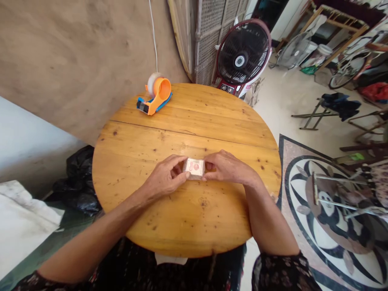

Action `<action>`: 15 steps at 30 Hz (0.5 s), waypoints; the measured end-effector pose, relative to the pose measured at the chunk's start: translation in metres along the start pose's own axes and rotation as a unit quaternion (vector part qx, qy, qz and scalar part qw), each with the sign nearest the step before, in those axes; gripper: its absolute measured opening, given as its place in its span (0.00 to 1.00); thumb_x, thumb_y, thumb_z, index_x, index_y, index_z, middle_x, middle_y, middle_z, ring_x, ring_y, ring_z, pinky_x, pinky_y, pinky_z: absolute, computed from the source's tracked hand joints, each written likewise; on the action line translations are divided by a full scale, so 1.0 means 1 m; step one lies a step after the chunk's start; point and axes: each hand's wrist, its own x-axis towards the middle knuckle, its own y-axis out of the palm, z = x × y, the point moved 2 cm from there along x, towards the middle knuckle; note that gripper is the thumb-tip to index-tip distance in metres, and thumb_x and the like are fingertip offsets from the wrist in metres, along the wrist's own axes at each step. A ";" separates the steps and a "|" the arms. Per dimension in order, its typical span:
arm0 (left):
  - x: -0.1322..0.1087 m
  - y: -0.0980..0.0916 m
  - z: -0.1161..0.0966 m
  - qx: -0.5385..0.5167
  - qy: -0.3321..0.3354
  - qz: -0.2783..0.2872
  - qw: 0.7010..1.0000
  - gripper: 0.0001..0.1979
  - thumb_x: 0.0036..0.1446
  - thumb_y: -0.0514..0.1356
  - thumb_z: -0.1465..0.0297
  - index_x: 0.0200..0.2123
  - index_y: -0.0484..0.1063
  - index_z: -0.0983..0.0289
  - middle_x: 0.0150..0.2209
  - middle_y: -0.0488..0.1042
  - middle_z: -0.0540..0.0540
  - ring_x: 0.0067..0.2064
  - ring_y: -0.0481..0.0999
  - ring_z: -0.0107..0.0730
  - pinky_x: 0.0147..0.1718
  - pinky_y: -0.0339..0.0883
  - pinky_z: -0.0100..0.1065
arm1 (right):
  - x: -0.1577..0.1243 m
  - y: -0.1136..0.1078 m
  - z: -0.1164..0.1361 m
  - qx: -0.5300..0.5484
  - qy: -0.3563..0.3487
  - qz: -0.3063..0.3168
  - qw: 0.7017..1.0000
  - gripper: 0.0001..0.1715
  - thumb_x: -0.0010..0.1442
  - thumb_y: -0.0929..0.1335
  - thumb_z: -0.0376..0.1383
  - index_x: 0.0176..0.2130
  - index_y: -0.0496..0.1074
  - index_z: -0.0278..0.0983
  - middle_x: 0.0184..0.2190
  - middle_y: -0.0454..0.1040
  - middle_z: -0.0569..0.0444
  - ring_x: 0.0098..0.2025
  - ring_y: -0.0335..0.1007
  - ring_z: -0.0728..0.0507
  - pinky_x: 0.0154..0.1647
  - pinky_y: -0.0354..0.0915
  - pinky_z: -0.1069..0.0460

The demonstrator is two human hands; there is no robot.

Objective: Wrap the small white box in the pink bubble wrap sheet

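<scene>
Small packet (194, 168) at table (182, 218) centre between left hand (165, 178) at nine o'clock and right hand (226, 166) at three, tape dispenser (155, 97) on the table at eleven, fan (243, 54) beyond the table at one

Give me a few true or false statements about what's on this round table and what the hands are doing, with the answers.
1. Both hands hold a small packet. True: the left hand and right hand grip the small packet from either side.
2. The tape dispenser is blue and green. False: the tape dispenser is mostly orange.
3. The tape dispenser lies at the far edge of the wooden table. True.
4. A fan sits on the table. False: the fan stands on the floor beyond it.
</scene>
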 end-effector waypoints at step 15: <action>0.000 -0.002 0.001 -0.098 -0.082 0.032 0.991 0.25 0.55 0.59 0.64 0.55 0.65 0.67 0.32 0.72 0.53 0.28 0.70 0.28 0.29 0.66 0.31 | -0.004 -0.008 -0.014 0.046 0.006 0.026 0.999 0.10 0.53 0.70 0.38 0.37 0.74 0.37 0.30 0.74 0.57 0.31 0.66 0.49 0.32 0.54 0.54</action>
